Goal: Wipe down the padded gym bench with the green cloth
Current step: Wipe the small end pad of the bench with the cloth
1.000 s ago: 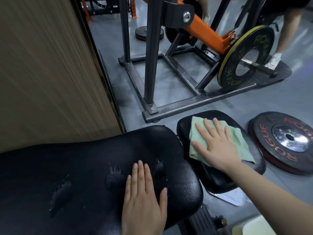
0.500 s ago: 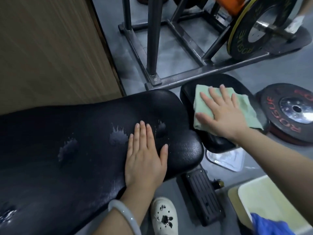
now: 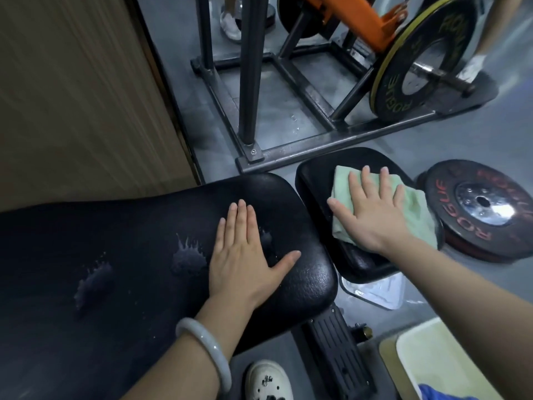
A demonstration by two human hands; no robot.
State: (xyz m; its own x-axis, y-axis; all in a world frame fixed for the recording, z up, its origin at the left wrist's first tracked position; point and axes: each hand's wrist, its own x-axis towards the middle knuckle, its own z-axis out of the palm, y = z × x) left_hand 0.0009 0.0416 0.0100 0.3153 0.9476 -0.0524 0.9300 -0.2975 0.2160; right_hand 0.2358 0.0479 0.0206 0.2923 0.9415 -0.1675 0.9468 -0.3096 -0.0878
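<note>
A black weight plate (image 3: pixel 480 207) with red lettering is lying flat on the grey floor (image 3: pixel 476 140). A yellow-rimmed plate (image 3: pixel 424 60) is standing upright on a dark steel rack frame (image 3: pixel 323 140) with an orange arm (image 3: pixel 354 17). A wooden panel (image 3: pixel 80 90) is filling the left side. A white shoe (image 3: pixel 266 381) is showing at the bottom edge.

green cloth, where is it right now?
In the head view the green cloth lies right of centre on the small seat pad, pressed flat under the right hand, with a red-lettered weight plate on the floor just beyond it.
</note>
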